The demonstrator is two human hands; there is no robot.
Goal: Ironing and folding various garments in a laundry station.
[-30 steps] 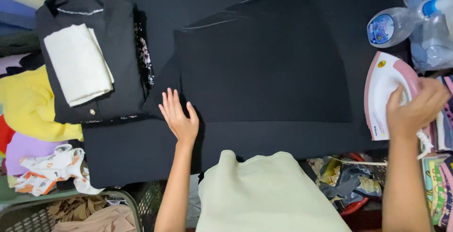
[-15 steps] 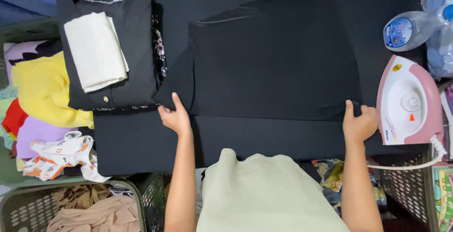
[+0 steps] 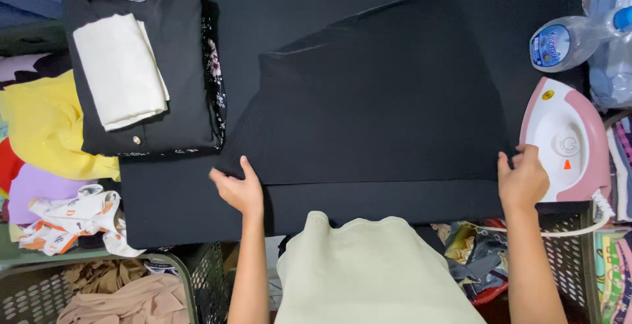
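Observation:
A black garment (image 3: 375, 100) lies spread flat on a black ironing surface (image 3: 171, 205). My left hand (image 3: 238, 187) pinches the garment's near left corner. At the near right corner, my right hand (image 3: 523, 178) grips the hem, right beside a pink and white iron (image 3: 567, 143) that rests on its side at the surface's right edge. Both hands hold the same near edge of the cloth.
A pile of folded clothes (image 3: 141, 67), black with a white piece on top, sits at the far left. Plastic water bottles (image 3: 576, 34) lie at the far right. Yellow, purple and printed clothes (image 3: 39, 159) heap on the left above a mesh basket (image 3: 99, 284).
My right hand left the iron and came down to the garment's near right corner. My left hand shifted from lying flat on the cloth to gripping its left corner.

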